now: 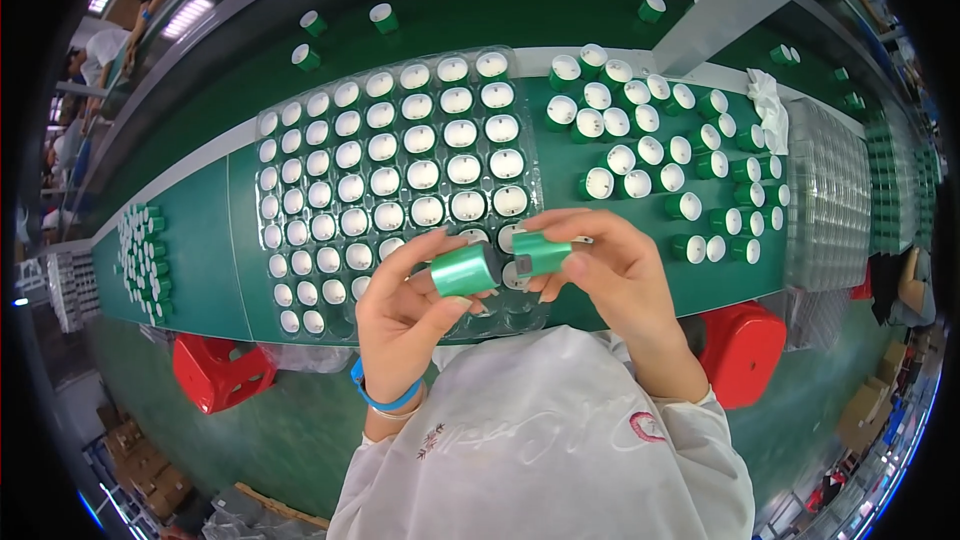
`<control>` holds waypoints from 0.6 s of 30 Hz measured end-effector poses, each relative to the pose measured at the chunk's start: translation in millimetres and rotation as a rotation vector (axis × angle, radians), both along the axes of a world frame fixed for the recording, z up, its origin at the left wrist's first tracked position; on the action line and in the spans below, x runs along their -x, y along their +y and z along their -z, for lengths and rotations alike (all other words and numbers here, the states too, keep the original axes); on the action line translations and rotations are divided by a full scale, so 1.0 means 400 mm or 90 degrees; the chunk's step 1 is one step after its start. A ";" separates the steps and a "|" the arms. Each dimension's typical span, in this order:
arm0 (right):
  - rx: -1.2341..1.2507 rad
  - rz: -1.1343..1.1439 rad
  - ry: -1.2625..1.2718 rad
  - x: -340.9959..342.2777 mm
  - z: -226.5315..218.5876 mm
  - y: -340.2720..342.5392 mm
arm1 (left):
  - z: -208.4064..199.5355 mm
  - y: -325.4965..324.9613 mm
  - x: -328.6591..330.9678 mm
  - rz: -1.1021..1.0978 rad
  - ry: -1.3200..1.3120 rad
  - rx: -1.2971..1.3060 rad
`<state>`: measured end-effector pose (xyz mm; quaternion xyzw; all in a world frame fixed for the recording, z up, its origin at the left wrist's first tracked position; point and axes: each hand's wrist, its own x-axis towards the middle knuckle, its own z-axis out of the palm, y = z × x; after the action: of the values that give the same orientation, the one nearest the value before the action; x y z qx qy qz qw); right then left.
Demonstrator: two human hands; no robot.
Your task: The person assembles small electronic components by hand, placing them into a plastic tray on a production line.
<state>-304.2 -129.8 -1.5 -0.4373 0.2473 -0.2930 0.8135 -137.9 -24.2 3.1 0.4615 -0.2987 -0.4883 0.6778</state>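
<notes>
My left hand [398,315], with a blue band at the wrist, is closed around a shiny green cylinder [462,272] whose dark end points right. Close beside it, my right hand [622,275] grips a second green cylindrical piece [545,253] with a dark patch on its side; a small gap separates the two pieces. Both are held above the near right part of a clear plastic tray [527,317]. Rows of green cylinders with white tops [384,181] fill most of the tray's pockets. My hands cover some of the near pockets.
Loose white-topped green cylinders [638,184] are scattered on the green table [640,285] to the right, and a cluster [143,255] lies far left. Stacked clear trays [825,190] and a white cloth [768,110] are at the right. Two red stools [215,372] flank me. A grey post [755,0] rises behind.
</notes>
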 end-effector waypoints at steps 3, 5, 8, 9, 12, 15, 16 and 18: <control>0.044 0.004 -0.025 0.000 0.006 0.000 | 0.011 -0.002 -0.004 0.023 -0.105 0.034; 0.070 0.050 -0.028 -0.008 0.004 0.009 | 0.010 -0.005 -0.002 0.010 -0.106 0.044; 0.084 0.065 -0.063 -0.013 0.008 0.014 | 0.021 -0.002 -0.006 0.005 -0.066 0.037; 0.085 0.063 -0.063 -0.012 0.008 0.013 | 0.027 0.001 -0.009 0.009 -0.026 0.018; 0.081 0.030 -0.081 -0.006 0.007 0.005 | 0.047 -0.003 -0.010 0.037 0.148 0.035; -0.176 -0.017 -0.122 0.003 0.007 0.003 | 0.074 0.002 -0.010 0.119 0.302 0.055; -0.255 -0.047 -0.162 0.008 0.021 0.002 | 0.079 0.003 -0.008 0.118 0.301 0.057; -0.334 -0.077 -0.202 0.012 0.039 0.003 | 0.086 0.001 0.002 0.165 0.370 0.064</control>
<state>-309.0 -128.7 -17.3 -0.1751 0.1578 -0.2352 0.9429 -138.8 -23.6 -31.4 0.2268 -0.1724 -0.6664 0.6890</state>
